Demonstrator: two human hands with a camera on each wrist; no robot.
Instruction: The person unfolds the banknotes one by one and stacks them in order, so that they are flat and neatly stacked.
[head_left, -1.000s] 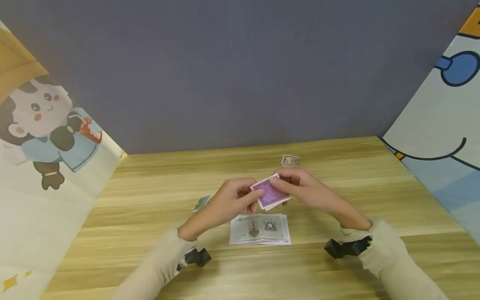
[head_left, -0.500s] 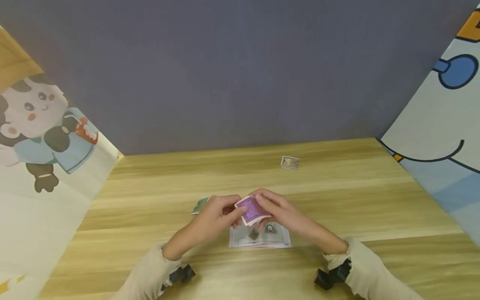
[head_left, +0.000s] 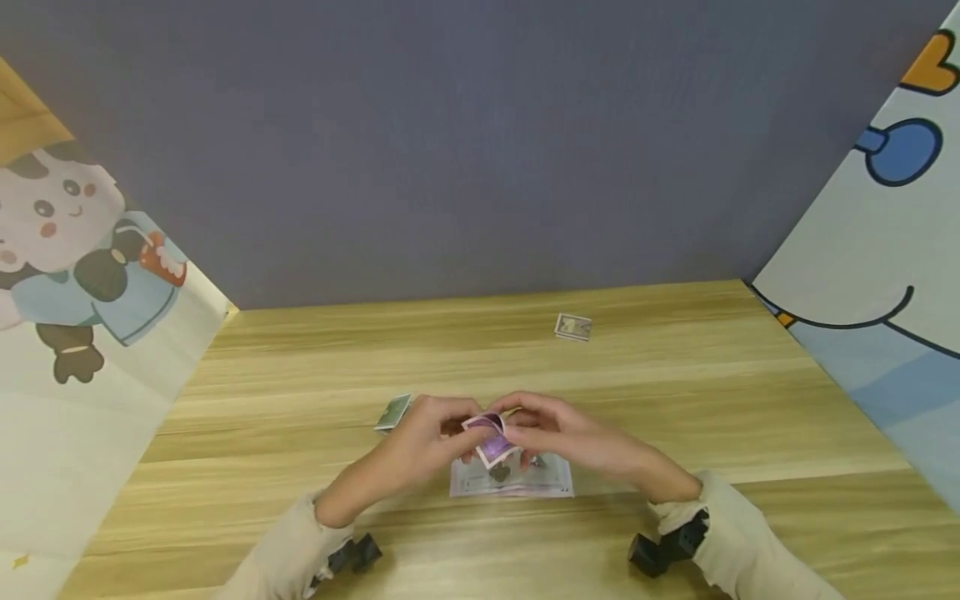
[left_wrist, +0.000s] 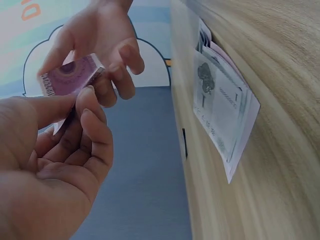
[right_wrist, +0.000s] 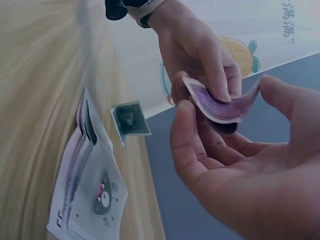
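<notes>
Both hands hold a small purple banknote (head_left: 492, 448) above the stack of pale banknotes (head_left: 517, 486). My left hand (head_left: 429, 439) pinches it, thumb on the printed face and curled fingers beneath. On its other side my right hand (head_left: 573, 429) grips it between thumb and fingertips, palm turned inward. The purple banknote (right_wrist: 225, 106) bows into a curve in the right wrist view, with a dark layer showing under its white edge. In the left wrist view, its corner (left_wrist: 70, 77) bends over at the right fingers. The stack lies flat, its top note printed with a 1.
Just beyond the left hand, a folded green banknote (head_left: 394, 412) stands partly raised on the wooden table (head_left: 300, 367). Farther back lies a small brownish folded note pile (head_left: 573, 327). A grey panel (head_left: 480, 167) closes the back, with cartoon-printed side walls.
Both hands have drawn nearer to the body and left with the purple banknote, now over the pale stack. The note has gone from nearly flat to bent.
</notes>
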